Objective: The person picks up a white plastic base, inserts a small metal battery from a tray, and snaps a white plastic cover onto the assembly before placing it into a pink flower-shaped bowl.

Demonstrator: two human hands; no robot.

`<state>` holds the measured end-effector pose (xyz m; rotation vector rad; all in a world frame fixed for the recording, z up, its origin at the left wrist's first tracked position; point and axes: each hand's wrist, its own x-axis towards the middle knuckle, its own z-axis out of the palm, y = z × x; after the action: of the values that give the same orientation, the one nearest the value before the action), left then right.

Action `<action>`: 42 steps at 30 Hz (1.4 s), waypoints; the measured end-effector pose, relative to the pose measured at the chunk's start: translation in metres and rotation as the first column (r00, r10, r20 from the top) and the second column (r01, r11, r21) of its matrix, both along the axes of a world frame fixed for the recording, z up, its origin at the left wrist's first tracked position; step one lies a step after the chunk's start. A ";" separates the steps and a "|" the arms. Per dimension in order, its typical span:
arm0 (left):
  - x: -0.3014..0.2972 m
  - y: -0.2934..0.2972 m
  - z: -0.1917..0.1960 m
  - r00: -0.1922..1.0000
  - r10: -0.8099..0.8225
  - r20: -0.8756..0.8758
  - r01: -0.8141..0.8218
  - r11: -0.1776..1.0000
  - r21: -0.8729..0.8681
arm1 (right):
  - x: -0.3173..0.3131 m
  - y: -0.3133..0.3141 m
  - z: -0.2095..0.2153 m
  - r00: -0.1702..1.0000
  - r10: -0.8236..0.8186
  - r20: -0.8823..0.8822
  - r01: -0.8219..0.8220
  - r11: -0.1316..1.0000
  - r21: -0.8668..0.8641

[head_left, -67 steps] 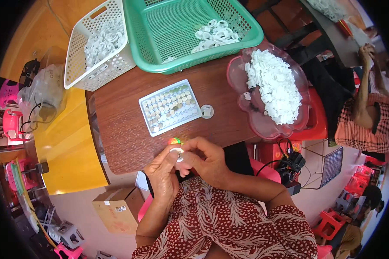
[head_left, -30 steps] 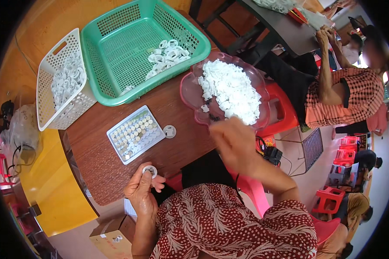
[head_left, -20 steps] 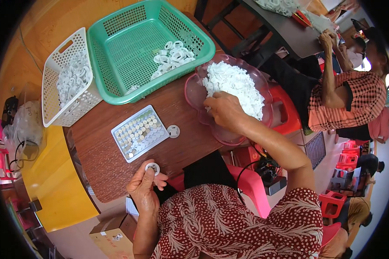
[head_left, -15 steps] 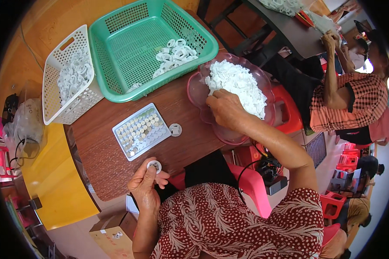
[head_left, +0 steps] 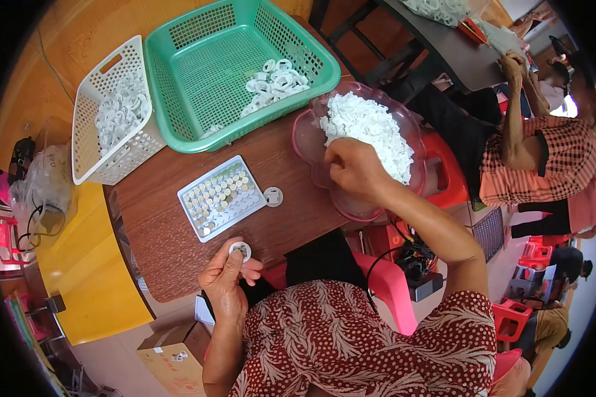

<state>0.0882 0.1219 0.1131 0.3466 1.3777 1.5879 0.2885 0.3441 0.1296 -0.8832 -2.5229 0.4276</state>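
Between the thumb and fingers of my left hand [head_left: 226, 278], near the table's front edge, is a small round white plastic case [head_left: 241, 251] with an opening in its middle. My right hand [head_left: 357, 167] is over the near-left side of a pink scalloped bowl [head_left: 305, 140]. Its fingers are curled together by the heap of small white pieces [head_left: 371, 129]; what they pinch is hidden. A shallow white tray [head_left: 250, 207] holds rows of small round silvery cells [head_left: 213, 197]. Touching or close to the tray's right edge lies another round white case [head_left: 273, 196].
A green basket [head_left: 202, 86] with white ring-shaped parts stands at the table's far side, beside a white basket [head_left: 122, 164] of similar parts. A red stool [head_left: 444, 169] stands right of the bowl. Another person [head_left: 533, 159] sits at a dark table [head_left: 447, 49].
My right hand has stayed at the bowl, its fingers curling in more. My left hand still holds the round case. The whole view has shifted slightly.
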 end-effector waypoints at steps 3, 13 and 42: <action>0.001 0.002 0.002 0.999 -0.017 0.033 0.018 1.000 -0.013 | 0.001 -0.015 0.031 0.956 -0.249 -0.155 0.104 0.781 -0.616; 0.022 0.031 0.040 0.936 -0.169 0.308 0.106 0.972 0.209 | -0.038 -0.090 0.050 0.777 -0.342 -0.529 -0.487 0.207 -0.849; 0.013 0.001 0.034 0.992 0.077 0.103 -0.093 0.982 0.165 | -0.068 -0.127 0.020 0.864 -0.194 -0.465 -0.332 0.476 -0.815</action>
<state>0.1011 0.1225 0.1468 0.3112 1.2013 1.7751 0.2207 0.2170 0.1499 -0.8013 -1.7081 1.8644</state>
